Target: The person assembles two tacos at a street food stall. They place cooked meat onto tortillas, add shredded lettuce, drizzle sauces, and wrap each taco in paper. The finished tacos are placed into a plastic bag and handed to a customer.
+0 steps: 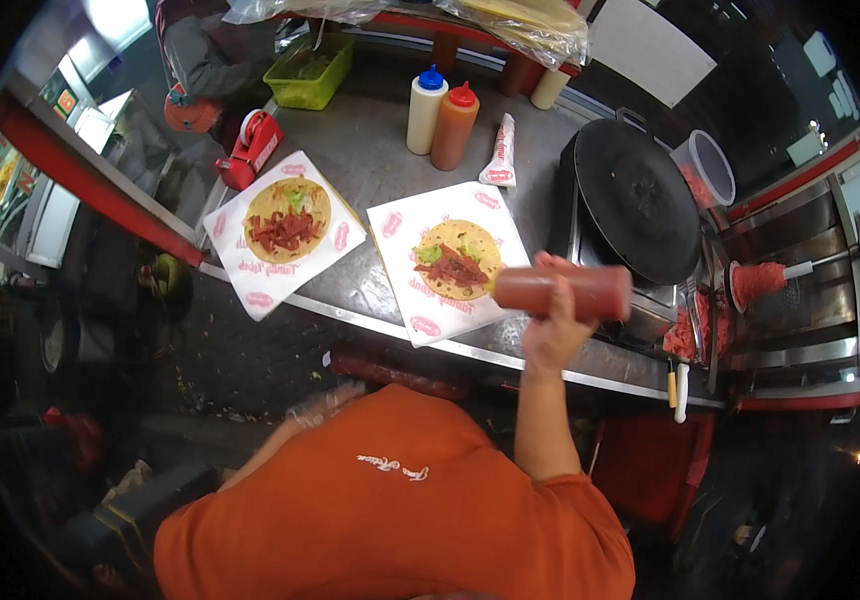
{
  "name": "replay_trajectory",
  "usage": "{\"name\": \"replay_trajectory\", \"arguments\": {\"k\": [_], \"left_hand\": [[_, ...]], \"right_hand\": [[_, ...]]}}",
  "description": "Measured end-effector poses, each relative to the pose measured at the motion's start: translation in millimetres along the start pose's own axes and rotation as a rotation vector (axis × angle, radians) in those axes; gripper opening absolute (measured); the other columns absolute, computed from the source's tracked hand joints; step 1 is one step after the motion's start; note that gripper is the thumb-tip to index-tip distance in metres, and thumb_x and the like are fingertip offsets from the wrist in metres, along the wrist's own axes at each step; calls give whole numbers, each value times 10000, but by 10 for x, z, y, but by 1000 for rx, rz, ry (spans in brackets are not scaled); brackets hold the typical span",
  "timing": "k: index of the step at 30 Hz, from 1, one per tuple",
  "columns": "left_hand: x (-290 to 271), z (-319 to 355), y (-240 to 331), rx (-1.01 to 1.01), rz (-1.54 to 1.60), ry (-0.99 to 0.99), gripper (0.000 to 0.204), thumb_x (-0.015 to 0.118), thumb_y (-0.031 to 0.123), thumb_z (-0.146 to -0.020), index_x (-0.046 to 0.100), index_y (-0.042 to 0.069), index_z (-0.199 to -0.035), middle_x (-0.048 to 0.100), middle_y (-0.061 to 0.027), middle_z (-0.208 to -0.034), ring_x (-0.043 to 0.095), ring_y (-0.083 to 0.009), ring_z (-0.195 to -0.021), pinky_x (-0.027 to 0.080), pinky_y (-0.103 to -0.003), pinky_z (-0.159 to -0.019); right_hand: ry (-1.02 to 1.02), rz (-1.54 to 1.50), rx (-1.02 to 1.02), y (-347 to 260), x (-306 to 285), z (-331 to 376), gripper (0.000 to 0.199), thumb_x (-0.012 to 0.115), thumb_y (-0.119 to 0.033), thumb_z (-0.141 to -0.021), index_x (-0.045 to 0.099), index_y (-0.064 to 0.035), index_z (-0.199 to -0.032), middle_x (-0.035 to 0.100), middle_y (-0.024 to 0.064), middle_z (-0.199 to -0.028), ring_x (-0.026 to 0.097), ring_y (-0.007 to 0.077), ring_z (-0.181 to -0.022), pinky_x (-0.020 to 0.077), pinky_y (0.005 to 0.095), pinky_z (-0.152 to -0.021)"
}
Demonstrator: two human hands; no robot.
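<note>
My right hand (557, 335) is wrapped round a red sauce squeeze bottle (600, 293), tipped on its side. Its yellowish nozzle end lies over the right edge of a tortilla (486, 246). Shredded reddish meat (448, 268) and some green leaves top that tortilla, which rests on white printed paper (397, 290). Another tortilla (315, 244), topped with similar meat (283, 233) and greens, sits on a second paper sheet (250, 285) to the left. Low beside my body, off the counter, is my left hand (322, 403), apparently in a clear glove; blur hides its fingers.
A white bottle (426, 115) and an orange-red bottle (455, 130) stand behind the papers, near a wrapped roll (501, 155). On the right are a black griddle pan (640, 200) and a meat spit (755, 280). A red tape dispenser (250, 150) and green basket (310, 90) stand far left.
</note>
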State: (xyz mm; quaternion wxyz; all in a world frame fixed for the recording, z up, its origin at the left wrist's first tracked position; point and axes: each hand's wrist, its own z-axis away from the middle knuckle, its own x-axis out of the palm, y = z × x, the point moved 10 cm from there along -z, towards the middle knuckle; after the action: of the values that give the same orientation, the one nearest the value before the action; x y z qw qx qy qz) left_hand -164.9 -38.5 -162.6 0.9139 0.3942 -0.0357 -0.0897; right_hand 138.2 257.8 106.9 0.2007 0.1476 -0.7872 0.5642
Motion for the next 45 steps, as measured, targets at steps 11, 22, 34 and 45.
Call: {"name": "replay_trajectory", "arguments": {"k": [11,22,34,45], "left_hand": [[-282,341,168,326,-587,559,404,490,397,-1082,677,124,-1314,731,-201,-1113,726,-331,-1050,552,-432,-893],[736,211,2364,932,-906,-518,565,518,471,-1063,557,88,-1477,580,-183,-1484,540,-331,-1396,435,-436,-1153],[-849,539,1529,637,256,-433,472,461,343,-1127,557,41,-1476,595,-122,-1490,569,-265,-1372,387,-380,-1201],[-1662,-510,3032,572,947,-386,395,718,295,-972,632,105,-1308,697,-13,-1226,670,-147,-1064,550,-330,-957]], "right_hand": [[-37,239,-109,171,278,-386,325,747,-63,-959,577,34,-1218,737,196,-1160,723,252,-1045,576,377,-964],[101,96,-47,267,670,-398,353,777,-104,-935,563,66,-1160,684,184,-1061,713,257,-941,613,408,-847],[-197,-170,259,2047,3272,469,416,752,-84,-960,507,16,-1281,694,179,-1155,700,285,-1117,577,398,-951],[-1171,680,-524,1036,3015,1244,1131,786,-694,-791,344,-33,-1597,307,225,-1661,185,410,-1589,-28,601,-1259]]}}
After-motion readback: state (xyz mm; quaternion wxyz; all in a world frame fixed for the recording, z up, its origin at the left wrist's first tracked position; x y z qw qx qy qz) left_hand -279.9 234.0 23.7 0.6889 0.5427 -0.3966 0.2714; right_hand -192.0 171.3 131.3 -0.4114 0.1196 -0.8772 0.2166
